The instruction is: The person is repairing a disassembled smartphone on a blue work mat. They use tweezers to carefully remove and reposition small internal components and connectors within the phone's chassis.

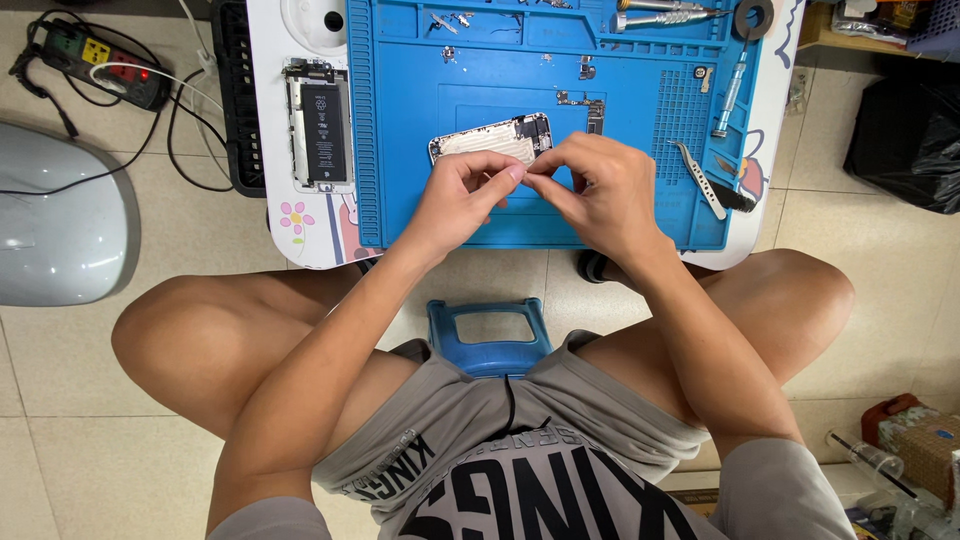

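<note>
Left hand (462, 190) over blue mat (400, 150), fingers curled, thumb and forefinger pinched against those of right hand (600, 190). Both pinch at one spot just in front of phone shell (490, 140); whatever sits between the fingertips is too small to make out. Shell lies tilted on the mat, open side up, its near edge partly hidden by both hands.

Far left, on the floor: power strip (95, 60) with cables, and a grey rounded lid (60, 215) below it. Black tray (235, 100) runs along the left edge of the white table (300, 240). Beside it, a second phone body (320, 125) lies flat, battery showing, just off the mat's left border.

Small loose parts scattered on the mat above the shell, among them a bracket (587, 70) and a flex piece (580, 100). Right of right hand: tweezers (700, 180) lying aslant on the mat, a screwdriver (730, 95) upright along the right edge, tape roll (753, 17) at the top corner.

Below the table, blue stool (488, 335) between the knees. Black bag (905, 140) on the floor at far right.
</note>
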